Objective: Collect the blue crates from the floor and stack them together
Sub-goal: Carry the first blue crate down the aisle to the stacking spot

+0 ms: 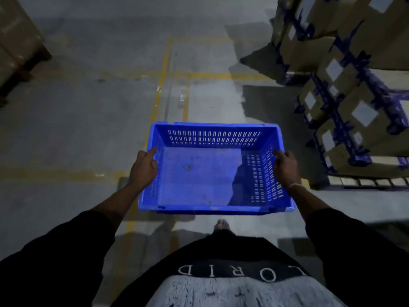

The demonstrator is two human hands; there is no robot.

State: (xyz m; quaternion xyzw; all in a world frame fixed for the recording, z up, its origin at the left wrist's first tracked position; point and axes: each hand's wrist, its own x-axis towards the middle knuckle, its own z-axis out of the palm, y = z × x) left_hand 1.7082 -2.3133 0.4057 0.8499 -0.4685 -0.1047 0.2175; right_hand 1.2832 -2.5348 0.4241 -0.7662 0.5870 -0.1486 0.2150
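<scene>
1. the blue crate [200,173] is off the floor [88,107], carried level in front of the person's waist, open side up and with nothing in it.
2. the left hand [143,169] grips the left short wall, its fingers [152,151] curled over the rim into the crate; the right hand [286,167] grips the right short wall the same way, fingers hooked over the top edge.
3. it looks like moulded hard plastic with slotted walls and a solid base, so i judge it stiff and light; it shows no sag between the two hands.
4. the rolled rim along the short sides seems the best hold: it gives the fingers a lip to catch, and a grip at both ends keeps the crate from tipping.
5. smooth plastic can slip in a sweaty grip, and the slots could pinch a fingertip; it is not fragile, so setting it down firmly should do no harm.
6. no other blue crates or stack show here; pallets of taped cardboard boxes [354,85] stand close on the right, so a wide crate wants some clearance there.
</scene>
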